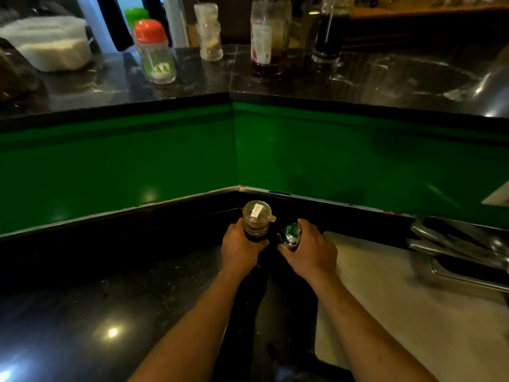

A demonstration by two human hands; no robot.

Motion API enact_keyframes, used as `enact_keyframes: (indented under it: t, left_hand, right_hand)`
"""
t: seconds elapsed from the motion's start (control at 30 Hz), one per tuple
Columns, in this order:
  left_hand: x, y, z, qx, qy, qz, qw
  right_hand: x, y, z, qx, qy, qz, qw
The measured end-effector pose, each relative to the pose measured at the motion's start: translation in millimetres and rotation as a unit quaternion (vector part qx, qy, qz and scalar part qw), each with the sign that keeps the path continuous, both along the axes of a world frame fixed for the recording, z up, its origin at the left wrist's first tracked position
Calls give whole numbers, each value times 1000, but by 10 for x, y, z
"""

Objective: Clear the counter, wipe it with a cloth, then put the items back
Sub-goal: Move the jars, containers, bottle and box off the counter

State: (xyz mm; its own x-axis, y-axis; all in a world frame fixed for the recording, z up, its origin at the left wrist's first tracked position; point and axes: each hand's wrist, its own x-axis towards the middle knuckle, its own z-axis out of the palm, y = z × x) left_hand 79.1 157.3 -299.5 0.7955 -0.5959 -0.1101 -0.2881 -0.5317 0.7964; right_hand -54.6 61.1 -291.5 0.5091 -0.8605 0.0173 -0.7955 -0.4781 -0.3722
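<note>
Two hands, two bottles.

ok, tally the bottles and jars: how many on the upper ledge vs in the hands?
On the upper ledge: 4 (red-capped bottle, clear jar, labelled bottle, dark bottle)
In the left hand: 1 (clear-capped bottle)
In the right hand: 1 (green-topped bottle)
Total: 6

We are in a kitchen: beyond what our hands grip, a raised black stone ledge carries condiment jars and sauce bottles; right of our grip lie a white cutting board and steel utensils.
</note>
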Motion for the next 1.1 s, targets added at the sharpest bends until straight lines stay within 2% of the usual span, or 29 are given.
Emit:
enact_keyframes:
  t: [0.37,0.53,0.6,0.73,0.87,1.1]
  left_hand:
    - [34,-320,-282,-20,-15,28,999]
    - [53,-257,-229,11,11,6,1000]
    - [26,-169,-155,43,-4,0,999]
    - [-49,142,27,93,-123,-11,988]
    - [-170,474,397,95,-274,-40,956]
    - [-254,815,1445,60,-420,-85,902]
  right_hand:
    - [198,-357,-354,-19,66,9,998]
    - [133,-316,-304,8,94,1,996]
    - [92,-287,-205,23,100,-3,995]
    - [-27,-116,81,-10,72,-8,997]
    - [-128,156,505,-80,27,0,996]
    - [-184,603,1476,-200,-88,14,976]
